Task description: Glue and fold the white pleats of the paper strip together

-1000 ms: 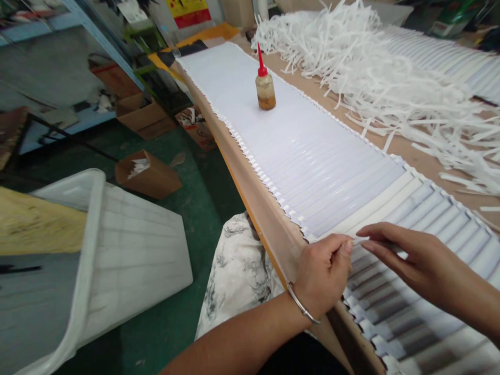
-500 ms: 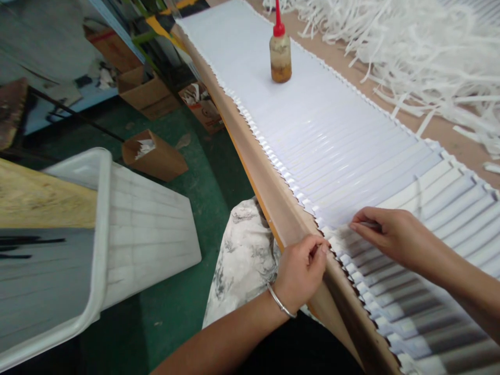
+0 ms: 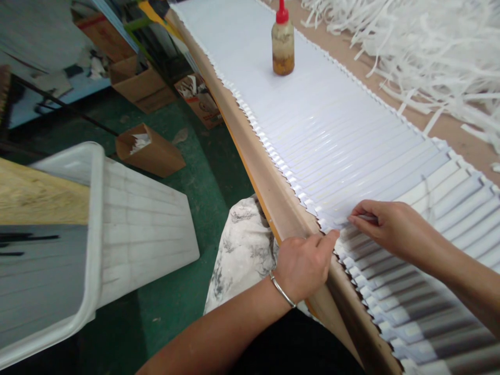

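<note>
A long panel of overlapping white strips lies across the table, its near edge lined with small folded tabs. My left hand, with a bangle on the wrist, is at that edge. Its fingers are curled together, and the index fingertip touches a tab; anything beneath is hidden. Just right of it, my right hand is closed in a pinch over the strips. A thin greyish piece shows between its thumb and fingers, mostly covered. Beyond the right hand, a thin pale curved line crosses the strips.
A red-capped bottle with amber liquid stands on the panel. Loose white strips are heaped at the far right. Left of the table are a large white bin and cardboard boxes on the green floor. Patterned cloth hangs by the table edge.
My left hand has turned, its index finger now stretched toward the tabs, nearer the right hand. The right hand stays pinched, slightly higher in view. The whole view has shifted a little.
</note>
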Action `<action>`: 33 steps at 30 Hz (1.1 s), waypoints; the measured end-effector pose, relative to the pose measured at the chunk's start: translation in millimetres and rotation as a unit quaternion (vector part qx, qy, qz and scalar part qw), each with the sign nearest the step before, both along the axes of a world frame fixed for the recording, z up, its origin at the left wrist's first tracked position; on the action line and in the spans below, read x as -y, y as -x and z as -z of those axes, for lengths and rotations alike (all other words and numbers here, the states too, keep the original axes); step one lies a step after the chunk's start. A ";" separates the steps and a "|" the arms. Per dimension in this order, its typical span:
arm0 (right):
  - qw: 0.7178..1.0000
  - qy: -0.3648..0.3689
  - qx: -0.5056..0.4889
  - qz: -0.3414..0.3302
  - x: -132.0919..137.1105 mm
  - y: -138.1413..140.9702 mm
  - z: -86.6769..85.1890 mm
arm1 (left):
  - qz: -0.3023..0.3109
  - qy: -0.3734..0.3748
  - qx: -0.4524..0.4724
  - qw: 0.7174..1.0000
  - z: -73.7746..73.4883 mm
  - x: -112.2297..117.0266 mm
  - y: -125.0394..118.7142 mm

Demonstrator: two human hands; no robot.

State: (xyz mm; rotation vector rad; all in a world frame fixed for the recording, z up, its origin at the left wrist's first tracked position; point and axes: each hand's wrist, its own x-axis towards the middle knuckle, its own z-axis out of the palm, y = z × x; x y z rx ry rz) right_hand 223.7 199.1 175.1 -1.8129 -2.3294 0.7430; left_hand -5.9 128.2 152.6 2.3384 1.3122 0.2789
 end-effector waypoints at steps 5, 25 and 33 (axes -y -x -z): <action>1.000 0.002 0.031 -0.002 -0.4 0.9 0.7 | 0.015 -0.011 -0.066 0.998 -2.1 -8.3 -6.9; 0.983 -0.001 0.131 0.131 -77.0 -147.0 -24.4 | 0.034 -0.037 -0.126 0.991 -5.9 -14.9 -11.0; 0.985 -0.033 0.100 0.139 -74.1 -132.8 -19.5 | 0.033 -0.033 -0.138 0.989 -5.5 -13.8 -8.2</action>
